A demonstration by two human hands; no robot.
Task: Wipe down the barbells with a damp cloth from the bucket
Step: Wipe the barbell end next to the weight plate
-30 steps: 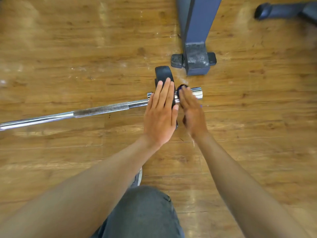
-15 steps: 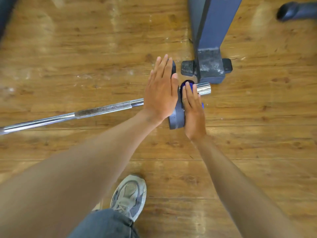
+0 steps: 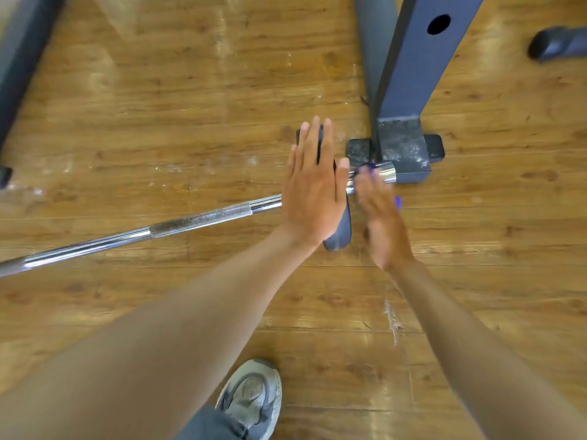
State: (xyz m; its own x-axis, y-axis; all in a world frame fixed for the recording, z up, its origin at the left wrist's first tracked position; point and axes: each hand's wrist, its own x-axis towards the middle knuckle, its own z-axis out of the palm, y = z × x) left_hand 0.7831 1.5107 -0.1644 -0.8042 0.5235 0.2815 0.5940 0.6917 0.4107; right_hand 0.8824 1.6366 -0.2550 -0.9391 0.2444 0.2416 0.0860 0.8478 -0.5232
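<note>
a dark frame rail (image 3: 19,74) runs down the far left edge of the wooden floor (image 3: 158,106). from there your chrome barbell (image 3: 127,238) lies on the boards, its knurled grip rising rightward toward the middle of the view. your left hand (image 3: 313,192) stands flat against the left face of the dark weight plate (image 3: 341,231) mounted on the bar, fingers straight and together, gripping nothing. the plate stands on edge between your two hands, its lower rim showing below your left palm. just right of it your right hand (image 3: 381,217), blurred, lies over the bar's short sleeve with fingers extended; a blue cloth (image 3: 397,202) peeks out at its fingertips and outer edge, but whether the fingers pinch it or only press it cannot be told. the sleeve's chrome end (image 3: 386,173) sits just in front of the scuffed foot of a dark blue rack post (image 3: 413,74). another dark rubber-capped leg (image 3: 556,42) shows at the top right. below, your grey trainer (image 3: 251,398) is planted on the floor.
</note>
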